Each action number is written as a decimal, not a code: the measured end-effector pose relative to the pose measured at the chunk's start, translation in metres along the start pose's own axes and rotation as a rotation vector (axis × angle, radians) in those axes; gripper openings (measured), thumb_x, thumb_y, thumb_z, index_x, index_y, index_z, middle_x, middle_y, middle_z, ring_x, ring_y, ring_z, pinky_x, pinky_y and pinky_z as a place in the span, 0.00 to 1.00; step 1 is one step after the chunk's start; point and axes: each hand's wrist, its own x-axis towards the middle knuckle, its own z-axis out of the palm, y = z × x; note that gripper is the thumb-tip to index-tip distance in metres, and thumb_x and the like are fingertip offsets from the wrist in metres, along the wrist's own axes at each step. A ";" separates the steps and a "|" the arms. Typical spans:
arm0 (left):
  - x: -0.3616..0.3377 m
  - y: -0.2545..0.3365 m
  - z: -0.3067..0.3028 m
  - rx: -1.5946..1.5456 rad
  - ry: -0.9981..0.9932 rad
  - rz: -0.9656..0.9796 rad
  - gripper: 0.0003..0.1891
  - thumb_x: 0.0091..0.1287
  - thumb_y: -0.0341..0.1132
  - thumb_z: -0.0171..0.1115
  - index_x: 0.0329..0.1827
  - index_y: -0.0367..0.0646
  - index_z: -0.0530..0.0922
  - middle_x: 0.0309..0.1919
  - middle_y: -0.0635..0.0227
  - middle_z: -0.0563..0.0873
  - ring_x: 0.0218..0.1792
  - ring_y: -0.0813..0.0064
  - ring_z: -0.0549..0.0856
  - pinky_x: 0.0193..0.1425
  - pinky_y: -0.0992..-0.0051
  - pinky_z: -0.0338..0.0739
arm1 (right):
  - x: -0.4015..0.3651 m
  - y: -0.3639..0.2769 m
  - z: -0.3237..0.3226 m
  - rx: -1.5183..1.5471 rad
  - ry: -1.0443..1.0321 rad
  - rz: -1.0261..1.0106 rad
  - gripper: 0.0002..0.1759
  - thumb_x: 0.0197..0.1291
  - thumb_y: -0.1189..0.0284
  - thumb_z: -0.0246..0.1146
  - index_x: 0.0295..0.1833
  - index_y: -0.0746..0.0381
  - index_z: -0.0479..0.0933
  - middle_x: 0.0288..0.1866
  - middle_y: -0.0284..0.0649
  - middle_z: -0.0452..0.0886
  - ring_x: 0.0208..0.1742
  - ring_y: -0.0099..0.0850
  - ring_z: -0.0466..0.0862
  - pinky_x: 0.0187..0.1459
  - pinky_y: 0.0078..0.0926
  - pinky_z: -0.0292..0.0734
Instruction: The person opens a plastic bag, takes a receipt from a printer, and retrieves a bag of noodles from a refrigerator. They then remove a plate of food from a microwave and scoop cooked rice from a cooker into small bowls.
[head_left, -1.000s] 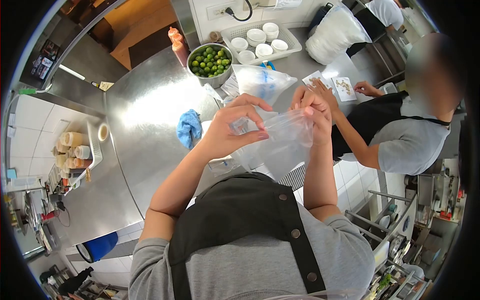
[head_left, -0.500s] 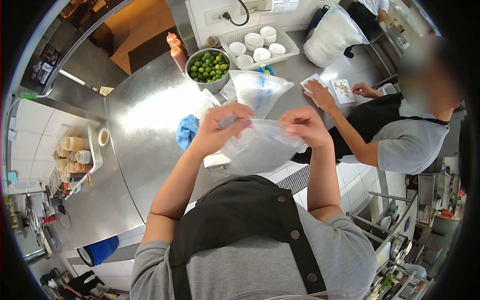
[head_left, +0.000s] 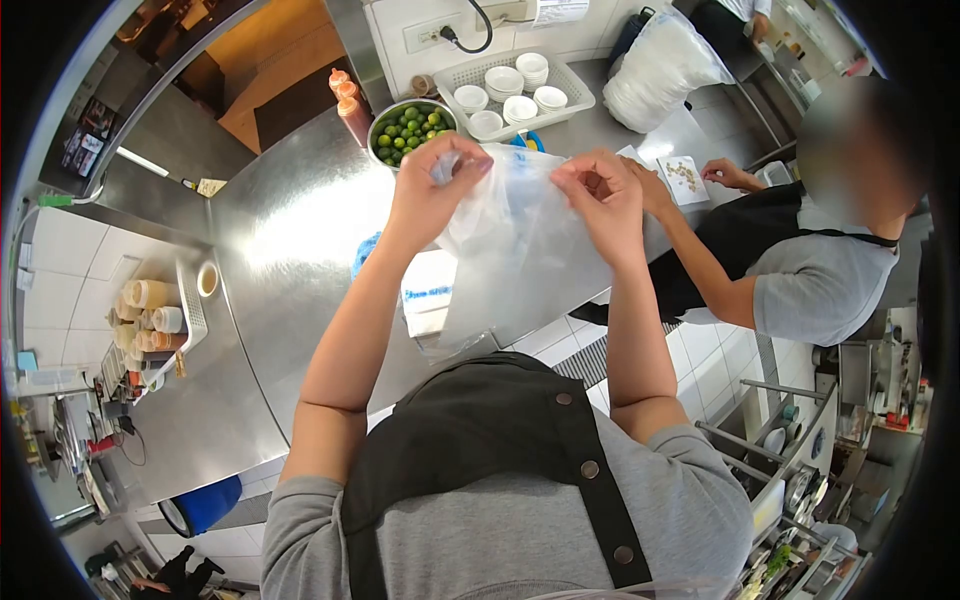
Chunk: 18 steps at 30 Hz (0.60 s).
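A thin clear plastic bag (head_left: pixel 515 215) hangs between my two hands above the steel counter. My left hand (head_left: pixel 440 180) pinches one upper corner of it between thumb and fingers. At the opposite corner my right hand (head_left: pixel 603 190) grips the edge the same way. Below and left of the bag lies a white packet with blue print (head_left: pixel 428 290) on the counter. Behind my left wrist a blue cloth (head_left: pixel 366 252) is mostly hidden. Just beyond my left hand stands a metal pot of green limes (head_left: pixel 410 130).
A white basket (head_left: pixel 583 100) holds stacked small white bowls. Orange sauce bottles (head_left: pixel 350 108) stand beside the pot. To the right, a co-worker (head_left: pixel 740 260) works over a white sheet with small pieces (head_left: pixel 682 178). A stuffed plastic sack (head_left: pixel 655 80) stands at the back.
Both hands have moved farther out over the counter, taking the bag with them. The bag now hangs more stretched out, and the white packet is more exposed.
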 end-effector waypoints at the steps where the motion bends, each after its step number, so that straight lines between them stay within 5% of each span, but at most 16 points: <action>1: 0.005 0.006 0.001 0.017 0.023 -0.023 0.03 0.67 0.27 0.67 0.39 0.39 0.82 0.33 0.76 0.82 0.33 0.88 0.77 0.37 0.83 0.72 | 0.003 -0.001 0.004 -0.050 0.054 -0.030 0.05 0.58 0.76 0.74 0.36 0.62 0.83 0.34 0.30 0.82 0.27 0.15 0.76 0.28 0.15 0.68; 3: 0.015 0.000 0.003 0.015 0.039 -0.023 0.04 0.66 0.30 0.69 0.38 0.40 0.83 0.32 0.77 0.82 0.31 0.88 0.76 0.35 0.83 0.71 | 0.009 0.004 0.006 -0.102 0.116 -0.007 0.05 0.58 0.75 0.74 0.35 0.61 0.83 0.34 0.29 0.81 0.26 0.15 0.76 0.26 0.15 0.68; 9: 0.029 -0.027 0.001 -0.443 -0.028 -0.562 0.05 0.65 0.32 0.69 0.38 0.43 0.82 0.31 0.73 0.84 0.29 0.83 0.81 0.29 0.78 0.76 | 0.024 0.018 0.007 0.103 0.071 0.432 0.06 0.60 0.71 0.73 0.36 0.60 0.83 0.32 0.27 0.80 0.23 0.14 0.74 0.24 0.16 0.66; 11: 0.031 -0.040 0.003 -0.561 -0.039 -0.609 0.03 0.68 0.32 0.65 0.39 0.43 0.81 0.31 0.71 0.84 0.30 0.81 0.83 0.30 0.76 0.79 | 0.032 0.031 0.005 0.126 0.041 0.502 0.06 0.62 0.69 0.71 0.36 0.59 0.84 0.32 0.27 0.80 0.23 0.14 0.74 0.24 0.16 0.65; 14: 0.032 -0.072 0.006 -0.607 -0.040 -0.620 0.06 0.72 0.33 0.59 0.44 0.42 0.81 0.34 0.68 0.85 0.33 0.79 0.85 0.33 0.74 0.82 | 0.045 0.095 -0.001 0.105 -0.090 0.442 0.05 0.63 0.70 0.69 0.37 0.60 0.84 0.29 0.28 0.81 0.23 0.15 0.75 0.24 0.17 0.65; 16: 0.029 -0.094 0.012 -0.534 -0.010 -0.596 0.10 0.73 0.34 0.56 0.50 0.40 0.81 0.37 0.66 0.86 0.34 0.77 0.86 0.36 0.74 0.83 | 0.021 0.095 0.017 0.161 0.007 0.243 0.05 0.63 0.71 0.67 0.38 0.61 0.84 0.28 0.29 0.82 0.24 0.18 0.76 0.24 0.19 0.67; 18: 0.018 -0.119 0.025 -0.397 0.055 -0.562 0.14 0.74 0.35 0.54 0.56 0.38 0.80 0.40 0.63 0.87 0.36 0.75 0.87 0.38 0.73 0.83 | 0.011 0.109 0.027 0.179 0.073 0.271 0.05 0.62 0.72 0.66 0.39 0.63 0.84 0.29 0.31 0.83 0.26 0.20 0.78 0.27 0.21 0.71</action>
